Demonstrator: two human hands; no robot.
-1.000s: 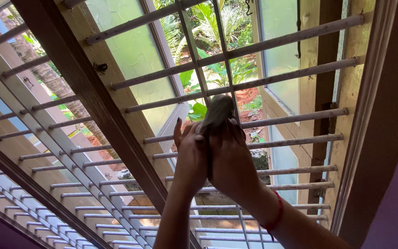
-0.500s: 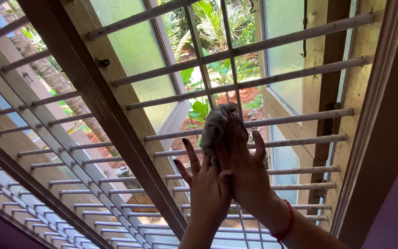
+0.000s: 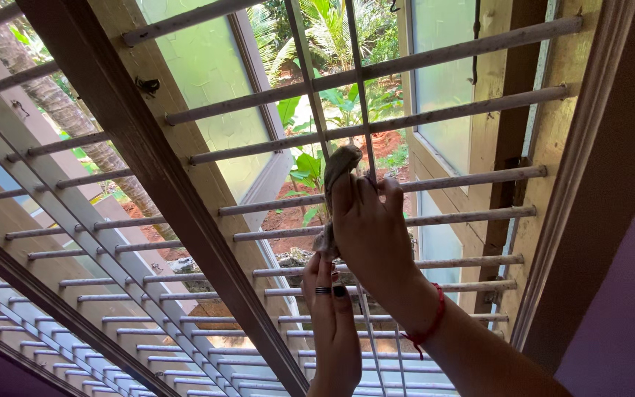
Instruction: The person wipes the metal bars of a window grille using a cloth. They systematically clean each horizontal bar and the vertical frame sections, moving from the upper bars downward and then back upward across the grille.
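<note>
While the right hand (image 3: 372, 235) presses a grey cloth (image 3: 337, 180) closed around the vertical window bar (image 3: 361, 103), apparently for wiping, the left hand (image 3: 330, 305) pinches the cloth's lower tail just beneath, holding it taut; fingertips behind the cloth hidden, both forearms cut off at the near edge

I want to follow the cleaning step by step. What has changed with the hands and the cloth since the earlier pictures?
The left hand has dropped lower and now holds the cloth's bottom end; its fingers, spread half a second ago, are closed. The right hand has stayed high, pressing the grey cloth around the thin upright bar. The window grille and open shutters are unchanged.
</note>
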